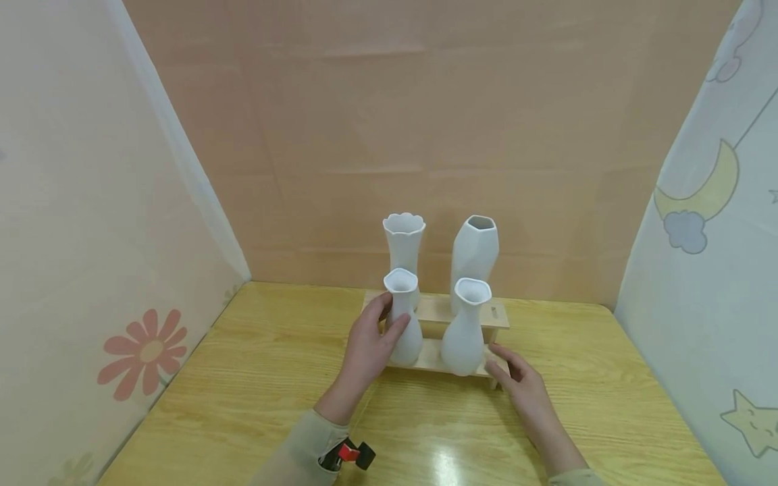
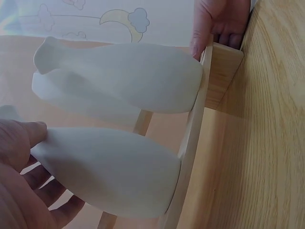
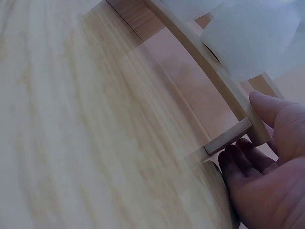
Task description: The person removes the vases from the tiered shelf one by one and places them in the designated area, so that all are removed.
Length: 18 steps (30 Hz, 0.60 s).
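Wd tbl [image 1: 243,378] holds stand [image 1: 431,355] w/ 4 vases [image 1: 464,345], peach bkdrop [image 1: 437,135]

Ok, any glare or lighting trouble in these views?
Head: a glare patch on the tabletop near the bottom edge; left wrist: bright flare at the upper left corner, left hand partly in shade; right wrist: dim, bluish cast, vases pale with little surface detail.

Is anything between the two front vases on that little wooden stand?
In the head view, only bare lower shelf separates the left front vase from the right front vase.
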Available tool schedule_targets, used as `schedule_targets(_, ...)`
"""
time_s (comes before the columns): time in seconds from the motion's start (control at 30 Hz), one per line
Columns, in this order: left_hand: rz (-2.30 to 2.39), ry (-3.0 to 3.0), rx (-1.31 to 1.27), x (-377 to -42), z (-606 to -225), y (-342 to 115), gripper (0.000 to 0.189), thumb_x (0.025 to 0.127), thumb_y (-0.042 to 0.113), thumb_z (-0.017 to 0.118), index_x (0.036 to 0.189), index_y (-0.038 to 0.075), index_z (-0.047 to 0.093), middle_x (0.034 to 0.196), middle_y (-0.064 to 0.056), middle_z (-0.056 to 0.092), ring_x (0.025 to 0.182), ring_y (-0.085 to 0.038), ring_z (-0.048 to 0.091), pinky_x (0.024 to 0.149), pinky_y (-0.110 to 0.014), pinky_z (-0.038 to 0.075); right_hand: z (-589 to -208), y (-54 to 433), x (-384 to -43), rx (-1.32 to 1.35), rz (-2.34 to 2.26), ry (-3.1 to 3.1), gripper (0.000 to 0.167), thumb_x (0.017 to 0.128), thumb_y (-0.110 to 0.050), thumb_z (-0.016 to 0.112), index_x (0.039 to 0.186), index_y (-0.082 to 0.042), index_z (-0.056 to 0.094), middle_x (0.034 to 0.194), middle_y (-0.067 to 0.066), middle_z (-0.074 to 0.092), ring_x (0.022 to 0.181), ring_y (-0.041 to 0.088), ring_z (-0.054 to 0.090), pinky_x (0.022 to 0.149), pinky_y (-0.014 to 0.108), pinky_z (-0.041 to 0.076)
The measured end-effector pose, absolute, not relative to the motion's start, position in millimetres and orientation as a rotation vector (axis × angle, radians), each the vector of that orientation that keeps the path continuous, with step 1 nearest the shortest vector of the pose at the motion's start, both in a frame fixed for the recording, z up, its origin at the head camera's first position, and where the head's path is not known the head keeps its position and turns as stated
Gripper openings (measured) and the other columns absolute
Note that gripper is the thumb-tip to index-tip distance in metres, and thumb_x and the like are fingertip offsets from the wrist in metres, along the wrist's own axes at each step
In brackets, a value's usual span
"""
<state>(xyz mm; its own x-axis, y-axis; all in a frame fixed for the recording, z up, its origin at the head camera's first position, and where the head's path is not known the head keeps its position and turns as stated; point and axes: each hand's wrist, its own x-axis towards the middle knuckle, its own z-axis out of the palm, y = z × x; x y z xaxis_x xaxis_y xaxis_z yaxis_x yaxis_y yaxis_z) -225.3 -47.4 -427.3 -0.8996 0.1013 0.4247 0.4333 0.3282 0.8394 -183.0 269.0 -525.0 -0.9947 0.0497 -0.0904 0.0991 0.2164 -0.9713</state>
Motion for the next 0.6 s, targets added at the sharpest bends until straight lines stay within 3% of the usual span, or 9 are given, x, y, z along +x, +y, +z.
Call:
schedule_targets(0.3,-1.589,-2.306,-0.481,-225,-426,-48,0.044,0.109,0.024,0.074,0.147,0.005,0.062,0.139,-0.013,0.07,0.125,-0.035,0.07,0.108,-0.059,0.056,-524,269,-183,0.14,-1.93,2.417,0.072,0.108,-0.047,0.072,0.166,-0.013,0.048,0.181,0.011,0.026,0.169,0.036,0.009,0.133,0.052,0.017)
schedule_targets(0.6,-1.627,-2.333,-0.462,-225,-416,-60,0.044,0.11,0.022,0.072,0.149,0.005,0.058,0.14,-0.015,0.068,0.129,-0.039,0.068,0.108,-0.061,0.056,-526,270,-183,0.153,-1.919,2.426,0.072,0.108,-0.046,0.072,0.167,-0.013,0.047,0.18,0.012,0.026,0.169,0.035,0.012,0.132,0.05,0.019)
